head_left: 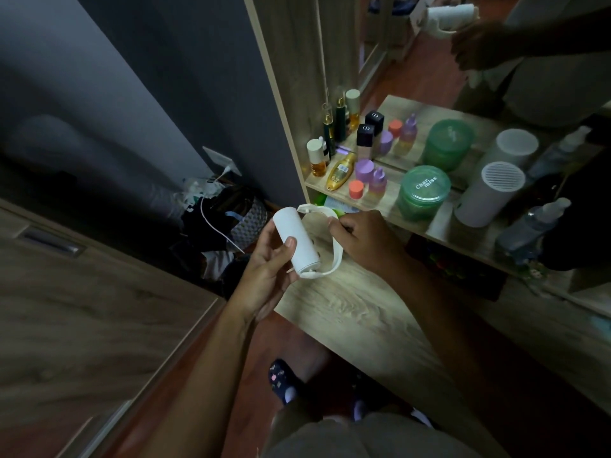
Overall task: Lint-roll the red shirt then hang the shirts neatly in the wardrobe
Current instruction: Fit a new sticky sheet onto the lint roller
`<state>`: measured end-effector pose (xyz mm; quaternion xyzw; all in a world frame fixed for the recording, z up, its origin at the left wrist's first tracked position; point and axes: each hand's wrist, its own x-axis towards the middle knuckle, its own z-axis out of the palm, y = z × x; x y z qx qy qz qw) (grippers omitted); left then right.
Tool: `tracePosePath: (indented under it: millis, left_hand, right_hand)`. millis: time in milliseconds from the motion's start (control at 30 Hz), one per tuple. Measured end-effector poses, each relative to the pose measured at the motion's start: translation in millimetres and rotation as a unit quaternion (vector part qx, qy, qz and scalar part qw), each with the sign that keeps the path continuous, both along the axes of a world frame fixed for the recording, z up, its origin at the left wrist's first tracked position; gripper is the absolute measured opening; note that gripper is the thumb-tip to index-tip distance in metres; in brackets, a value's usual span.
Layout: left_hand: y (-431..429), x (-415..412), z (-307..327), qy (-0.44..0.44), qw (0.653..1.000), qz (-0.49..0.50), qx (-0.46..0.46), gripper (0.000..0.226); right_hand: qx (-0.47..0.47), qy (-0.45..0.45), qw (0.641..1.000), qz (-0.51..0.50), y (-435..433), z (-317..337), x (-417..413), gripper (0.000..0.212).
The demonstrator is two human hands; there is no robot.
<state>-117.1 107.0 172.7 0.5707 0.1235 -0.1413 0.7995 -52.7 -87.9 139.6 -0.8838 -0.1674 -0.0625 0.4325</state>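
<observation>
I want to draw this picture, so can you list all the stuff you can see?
lint roller: one, white, held in both hands
green jar: one, on the shelf by the mirror
white cylinder: one, right of the green jar
purple bottles: two, on the shelf
gold bottle: one, lying on the shelf
spray bottle: one, clear, shelf's right end
slipper: one, dark, on the floor
left hand: holds the roll
right hand: holds the handle

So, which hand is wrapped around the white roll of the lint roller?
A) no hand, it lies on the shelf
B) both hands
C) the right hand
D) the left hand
D: the left hand grips the white roll, while the right hand pinches the curved white handle beside it.
</observation>
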Motion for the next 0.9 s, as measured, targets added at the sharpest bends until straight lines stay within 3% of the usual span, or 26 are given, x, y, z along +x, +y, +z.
tracePosePath:
  millis: [667, 900]
  left_hand:
    - [4.1, 8.4, 8.1, -0.012, 0.999, -0.048, -0.017, 0.056]
    - [2.6, 8.6, 15.5, -0.002, 0.996, -0.088, 0.019, 0.06]
  right_hand:
    - [0.001, 0.006, 0.999, -0.033, -0.7, 9.9, -4.3, 0.048]
    - [0.009, 0.033, 0.998, -0.047, 0.5, 7.9, -6.7, 0.049]
